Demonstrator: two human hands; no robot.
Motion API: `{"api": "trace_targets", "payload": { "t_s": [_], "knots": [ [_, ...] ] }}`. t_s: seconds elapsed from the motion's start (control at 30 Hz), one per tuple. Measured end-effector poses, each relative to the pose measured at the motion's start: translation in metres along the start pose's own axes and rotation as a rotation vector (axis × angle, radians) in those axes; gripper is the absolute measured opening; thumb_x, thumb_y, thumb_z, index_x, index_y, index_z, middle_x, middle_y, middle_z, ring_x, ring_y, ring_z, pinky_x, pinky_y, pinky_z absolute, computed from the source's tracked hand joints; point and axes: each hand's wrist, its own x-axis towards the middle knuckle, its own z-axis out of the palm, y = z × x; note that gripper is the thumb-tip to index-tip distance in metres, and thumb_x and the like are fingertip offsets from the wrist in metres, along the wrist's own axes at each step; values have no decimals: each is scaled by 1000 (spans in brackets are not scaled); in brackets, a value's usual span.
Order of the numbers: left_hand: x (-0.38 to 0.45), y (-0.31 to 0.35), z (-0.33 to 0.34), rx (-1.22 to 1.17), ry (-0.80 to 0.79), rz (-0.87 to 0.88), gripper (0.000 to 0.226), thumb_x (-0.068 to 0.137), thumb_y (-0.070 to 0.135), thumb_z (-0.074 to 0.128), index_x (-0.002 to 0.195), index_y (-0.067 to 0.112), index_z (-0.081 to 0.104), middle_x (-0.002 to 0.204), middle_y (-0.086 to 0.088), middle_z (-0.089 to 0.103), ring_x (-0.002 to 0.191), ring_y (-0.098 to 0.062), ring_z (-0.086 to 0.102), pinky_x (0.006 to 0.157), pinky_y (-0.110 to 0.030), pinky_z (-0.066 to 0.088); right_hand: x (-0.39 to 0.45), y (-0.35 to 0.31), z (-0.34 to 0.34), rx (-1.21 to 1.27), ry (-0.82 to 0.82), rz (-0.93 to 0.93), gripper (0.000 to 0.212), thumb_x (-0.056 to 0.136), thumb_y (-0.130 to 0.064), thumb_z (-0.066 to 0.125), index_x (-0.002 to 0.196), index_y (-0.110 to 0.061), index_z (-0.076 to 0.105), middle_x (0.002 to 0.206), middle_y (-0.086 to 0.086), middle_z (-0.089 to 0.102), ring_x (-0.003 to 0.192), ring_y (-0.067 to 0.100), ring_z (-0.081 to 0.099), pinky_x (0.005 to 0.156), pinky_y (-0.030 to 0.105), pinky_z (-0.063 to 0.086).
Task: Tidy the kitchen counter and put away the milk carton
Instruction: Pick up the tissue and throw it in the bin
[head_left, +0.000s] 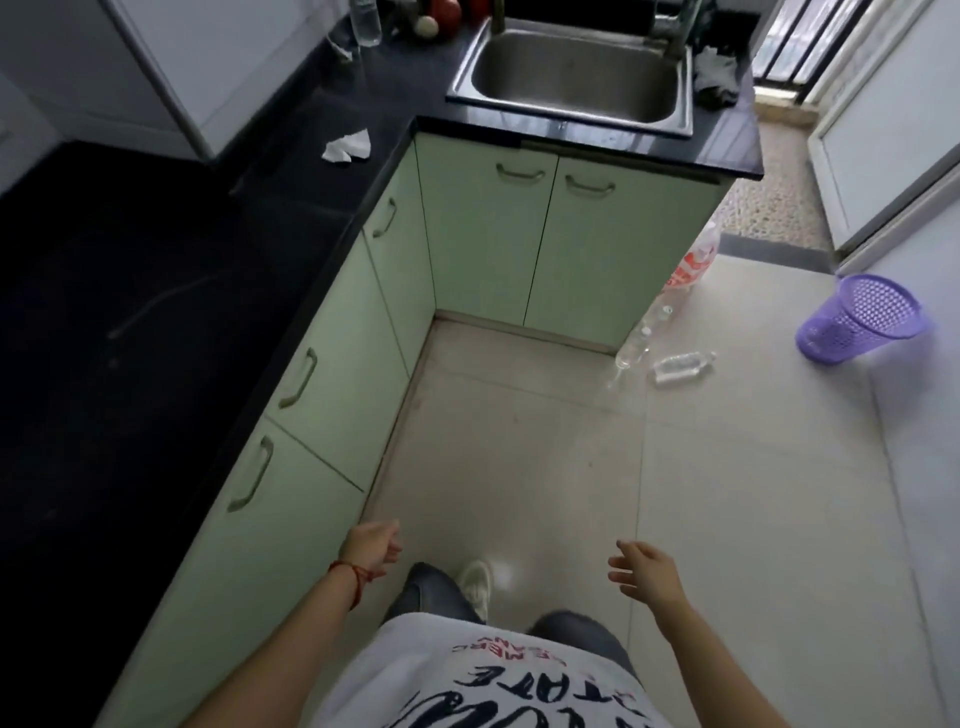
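Landmark for this report: the steel sink (571, 78), set in the black L-shaped counter (291, 171).

Hands: the left hand (371, 546) hangs low over the tiled floor (727, 493), well in front of the sink, loosely curled and holding nothing; a red cord circles its wrist. The right hand (647, 569) is level with it, fingers spread and relaxed, also empty.

Task item: no milk carton can be made out anywhere in view.

On the counter, left of the sink and nearer the camera, lies a crumpled white tissue (347, 146). Behind the sink's left corner stand a clear plastic bottle (365, 23) and some round red and pale items, too blurred to identify. A dark cloth (716, 78) sits just right of the sink.

Below the sink are pale green cabinet doors (545, 228), closed. On the floor to the right of them: a clear plastic bag with red printing (693, 260), illegible, and empty clear bottles (680, 365) lying down. Further right, a purple mesh bin (860, 317) stands tilted near a white door.

Writing: the person's white shirt (467, 680) bears black and red lettering, seen inverted; it is not reliably readable.
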Motion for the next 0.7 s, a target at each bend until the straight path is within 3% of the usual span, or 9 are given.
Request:
{"api": "trace_targets", "payload": {
  "t_s": [0.2,0.33,0.6,0.7],
  "knots": [
    [48,163,42,8,-67,161,27,92,20,48,65,16,52,65,-3,56,58,-14,51,53,-22,36,70,-79,1,15,14,41,19,94,-17,46,102,-3,57,93,19,62,78,29,59,64,31,45],
    [87,243,58,-24,-42,191,15,92,20,48,82,12,56,66,-2,58,60,-14,53,55,-22,39,126,-140,4,1,-29,60,18,94,-16,47,103,-2,55,94,20,61,72,28,58,60,30,43],
    [142,311,66,-184,70,9,18,92,21,47,95,7,57,65,-6,57,56,-16,50,51,-22,36,227,-320,22,-176,-193,-55,22,94,-17,47,102,1,57,77,10,59,62,19,54,56,27,40],
    [154,330,60,-290,146,-15,16,92,19,48,90,6,58,66,-8,58,58,-18,51,54,-24,38,252,-399,46,-215,-246,-156,18,94,-16,46,99,-2,56,73,7,57,60,17,52,55,25,38]
  ]
}}
